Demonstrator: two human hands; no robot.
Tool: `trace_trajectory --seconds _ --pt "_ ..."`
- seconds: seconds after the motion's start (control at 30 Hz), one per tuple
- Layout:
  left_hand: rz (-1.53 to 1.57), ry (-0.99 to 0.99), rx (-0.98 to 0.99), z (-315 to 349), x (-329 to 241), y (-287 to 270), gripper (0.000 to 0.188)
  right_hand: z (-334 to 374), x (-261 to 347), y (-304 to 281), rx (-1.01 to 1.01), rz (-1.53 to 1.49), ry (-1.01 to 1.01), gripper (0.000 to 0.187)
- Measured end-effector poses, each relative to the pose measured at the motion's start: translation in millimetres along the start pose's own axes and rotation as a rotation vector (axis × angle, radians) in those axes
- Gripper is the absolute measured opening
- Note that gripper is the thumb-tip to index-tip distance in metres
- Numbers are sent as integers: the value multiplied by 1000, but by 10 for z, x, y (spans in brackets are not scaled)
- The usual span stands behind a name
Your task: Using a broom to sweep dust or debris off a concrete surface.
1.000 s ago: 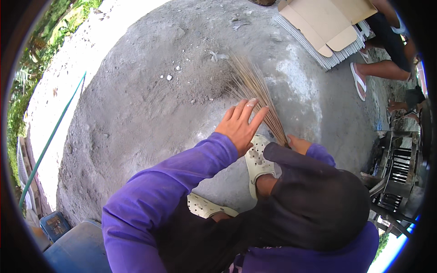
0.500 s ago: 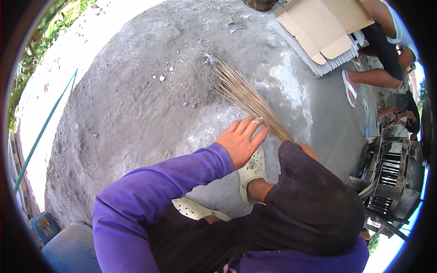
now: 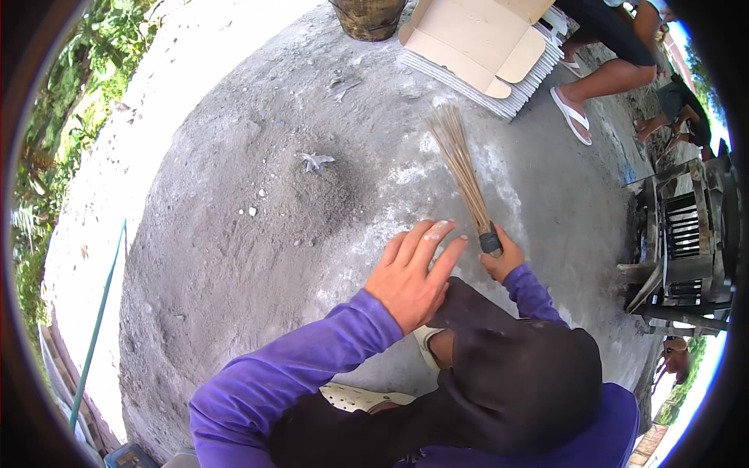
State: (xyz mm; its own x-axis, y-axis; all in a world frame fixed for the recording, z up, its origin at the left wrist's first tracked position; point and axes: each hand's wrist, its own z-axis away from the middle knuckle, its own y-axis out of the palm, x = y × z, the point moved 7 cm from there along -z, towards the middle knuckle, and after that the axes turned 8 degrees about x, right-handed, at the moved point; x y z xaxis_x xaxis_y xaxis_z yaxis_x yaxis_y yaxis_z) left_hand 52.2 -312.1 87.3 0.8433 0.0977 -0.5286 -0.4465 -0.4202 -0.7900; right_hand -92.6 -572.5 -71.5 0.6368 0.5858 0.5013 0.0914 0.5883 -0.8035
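My right hand [image 3: 507, 256] grips the dark bound handle of a stick broom [image 3: 466, 175], just beyond my bent knee. The broom's thin bristles point away from me and fan out over a pale powdery patch on the grey ground. Nearer the middle, my left hand [image 3: 413, 273] hangs empty above the ground, fingers spread, with whitish dust on the fingertips. A low pile of grey dirt [image 3: 316, 191] lies ahead and to the left, topped by a crumpled silvery scrap [image 3: 315, 161]. Small white lumps [image 3: 252, 211] are scattered beside the pile.
A flattened cardboard box [image 3: 468, 39] rests on stacked grey corrugated sheets at the far right, beside a woven basket [image 3: 367, 19]. A person's sandalled foot [image 3: 572, 115] stands close by. Dark slatted wooden furniture [image 3: 683, 234] is at right; a green hose [image 3: 101, 320] runs at left.
The broom has swung right, its bristles leaving the dirt pile for the pale patch. My right hand and the handle have come into sight from behind my knee. The view has shifted.
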Motion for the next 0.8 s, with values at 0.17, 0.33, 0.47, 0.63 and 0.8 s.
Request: trace_trajectory --seconds 0.17,0.33,0.47,0.63,0.8 --pt "-111 -435 88 1187 827 158 59 235 994 215 574 -282 -35 74" --pt "-184 -482 87 1805 1064 190 56 -302 579 -208 179 -139 -7 75" --pt "-207 -580 121 2227 1222 210 55 0 681 168 533 -295 69 76" --pt "-102 -515 67 1836 1079 177 60 174 1075 -518 325 -416 -433 70" --pt "-296 -273 -126 1141 671 -474 87 261 1887 -880 314 102 -541 66"
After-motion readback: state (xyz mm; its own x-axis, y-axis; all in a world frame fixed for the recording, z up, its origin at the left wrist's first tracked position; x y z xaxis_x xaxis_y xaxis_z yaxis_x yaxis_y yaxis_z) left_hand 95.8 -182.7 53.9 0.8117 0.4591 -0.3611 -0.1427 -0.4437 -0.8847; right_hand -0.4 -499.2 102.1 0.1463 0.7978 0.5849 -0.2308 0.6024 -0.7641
